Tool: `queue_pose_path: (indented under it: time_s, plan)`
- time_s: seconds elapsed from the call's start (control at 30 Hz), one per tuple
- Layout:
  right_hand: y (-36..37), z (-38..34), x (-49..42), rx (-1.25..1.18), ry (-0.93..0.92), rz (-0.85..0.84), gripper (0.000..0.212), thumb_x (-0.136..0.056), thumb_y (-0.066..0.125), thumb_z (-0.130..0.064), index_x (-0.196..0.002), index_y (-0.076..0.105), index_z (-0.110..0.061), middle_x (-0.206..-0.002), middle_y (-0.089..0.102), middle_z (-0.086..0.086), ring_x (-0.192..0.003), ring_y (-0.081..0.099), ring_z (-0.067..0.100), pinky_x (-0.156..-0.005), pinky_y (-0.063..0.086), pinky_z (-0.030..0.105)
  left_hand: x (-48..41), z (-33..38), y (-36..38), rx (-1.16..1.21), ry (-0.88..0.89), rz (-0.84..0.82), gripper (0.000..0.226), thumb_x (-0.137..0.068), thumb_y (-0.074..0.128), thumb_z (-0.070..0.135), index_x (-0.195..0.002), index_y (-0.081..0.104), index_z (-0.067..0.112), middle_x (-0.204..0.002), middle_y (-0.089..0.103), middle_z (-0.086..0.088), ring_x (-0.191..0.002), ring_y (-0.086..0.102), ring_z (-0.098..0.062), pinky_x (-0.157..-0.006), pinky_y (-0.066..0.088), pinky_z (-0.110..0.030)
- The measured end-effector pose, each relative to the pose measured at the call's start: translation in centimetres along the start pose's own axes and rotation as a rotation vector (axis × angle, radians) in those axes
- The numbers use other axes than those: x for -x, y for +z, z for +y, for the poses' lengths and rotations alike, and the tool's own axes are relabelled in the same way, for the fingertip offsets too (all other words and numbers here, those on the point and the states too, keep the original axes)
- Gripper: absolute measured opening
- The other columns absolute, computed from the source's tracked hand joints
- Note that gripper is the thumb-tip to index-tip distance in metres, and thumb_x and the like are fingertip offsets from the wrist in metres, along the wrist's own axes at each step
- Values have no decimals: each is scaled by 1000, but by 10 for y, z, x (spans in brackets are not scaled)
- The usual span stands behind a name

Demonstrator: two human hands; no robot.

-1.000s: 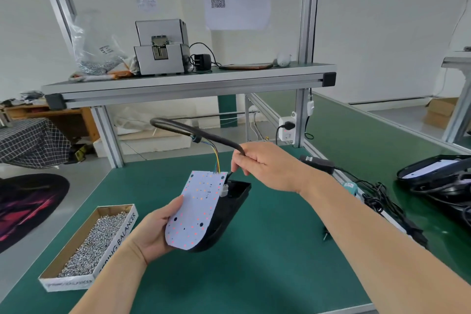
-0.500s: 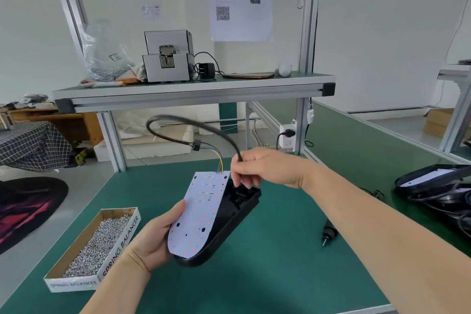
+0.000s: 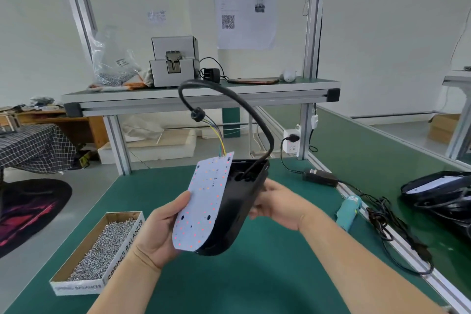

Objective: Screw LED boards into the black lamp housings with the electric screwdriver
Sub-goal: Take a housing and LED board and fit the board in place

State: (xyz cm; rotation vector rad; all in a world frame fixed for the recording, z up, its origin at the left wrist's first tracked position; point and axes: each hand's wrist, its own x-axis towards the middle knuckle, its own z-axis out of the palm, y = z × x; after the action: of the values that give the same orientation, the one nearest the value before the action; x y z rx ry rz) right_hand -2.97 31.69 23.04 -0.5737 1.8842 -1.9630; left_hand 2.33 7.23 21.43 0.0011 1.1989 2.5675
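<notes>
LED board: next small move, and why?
Probably fold the LED board flat into the black lamp housing, tucking the coloured wires under it. The board stands tilted out of the open shell, gripped by the left hand, while the right hand holds the housing's far side.

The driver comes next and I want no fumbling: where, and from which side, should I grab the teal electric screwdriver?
Take the teal electric screwdriver round the middle of its barrel, from above, probably with the right hand once it frees the black lamp housing. It lies flat on the green mat beside that hand, and its cord seems to leave the far end.
</notes>
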Motion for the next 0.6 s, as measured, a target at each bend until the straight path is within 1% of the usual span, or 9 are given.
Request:
queue_pose_path:
  time_s: [0.07, 0.13, 0.17, 0.23, 0.27, 0.37, 0.5, 0.57, 0.6]
  plan:
    - [7, 11, -8, 255, -21, 93, 24, -98, 44, 8, -104, 66, 3, -91, 72, 13, -80, 64, 21, -76, 54, 37, 1, 0, 1, -21, 1, 6, 41, -86, 55, 27, -111, 76, 2, -119, 71, -16, -99, 74, -29, -83, 61, -42]
    - [-1, 15, -15, 751, -36, 196, 30, -100, 44, -3, -81, 65, -12, -79, 69, 3, -75, 63, 16, -75, 53, 37, 2, 3, -2, -12, 12, 7, 39, -86, 56, 26, -109, 77, 3, -119, 72, -14, -98, 74, -27, -74, 62, -39]
    - [-7, 18, -18, 1031, -26, 208, 30, -102, 44, -10, -81, 63, -16, -80, 66, 2, -78, 63, 20, -76, 53, 37, 3, 4, -5, -11, 16, 9, 38, -86, 56, 26, -110, 77, 4, -120, 72, -14, -99, 74, -27, -74, 61, -38]
    - [-20, 26, -22, 1403, 54, 201, 25, -106, 41, -18, -99, 65, -13, -93, 63, 7, -85, 61, 29, -79, 53, 39, 3, 3, -9, -54, 34, 21, 37, -88, 55, 25, -112, 76, 7, -123, 70, -14, -104, 72, -28, -75, 61, -39]
    - [-25, 31, -24, 1494, 111, 199, 23, -106, 41, -15, -104, 63, -11, -94, 60, 7, -84, 58, 30, -77, 52, 38, 4, 1, -10, -86, 42, 27, 36, -89, 54, 23, -113, 76, 9, -124, 70, -14, -106, 71, -28, -77, 61, -40]
    - [-30, 41, -31, 1632, 233, 148, 18, -102, 41, -5, -100, 59, -10, -84, 48, 4, -80, 50, 28, -70, 41, 34, 1, -8, -9, -95, 44, 39, 36, -91, 52, 22, -117, 74, 10, -129, 67, -14, -111, 69, -28, -79, 60, -40]
    - [-31, 57, -33, 1575, 409, -73, 25, -101, 45, -7, -113, 67, -1, -110, 66, 15, -91, 58, 29, -74, 47, 36, -2, -6, -5, 97, 163, 78, 39, -91, 51, 26, -114, 75, 5, -129, 67, -14, -110, 70, -27, -76, 61, -40]
    - [-34, 67, -29, 1644, 441, -25, 16, -93, 48, 3, -91, 63, -1, -89, 61, 12, -75, 52, 25, -63, 42, 32, 1, 6, -3, 109, 260, 89, 39, -92, 51, 28, -113, 76, 8, -128, 68, -11, -109, 70, -24, -78, 61, -39]
    - [-35, 67, -26, 1675, 459, 46, 18, -88, 48, 8, -77, 54, -5, -78, 52, 7, -71, 49, 24, -61, 41, 32, 4, 13, -4, 89, 288, 90, 39, -93, 50, 28, -114, 76, 9, -128, 68, -10, -111, 70, -24, -80, 61, -39]
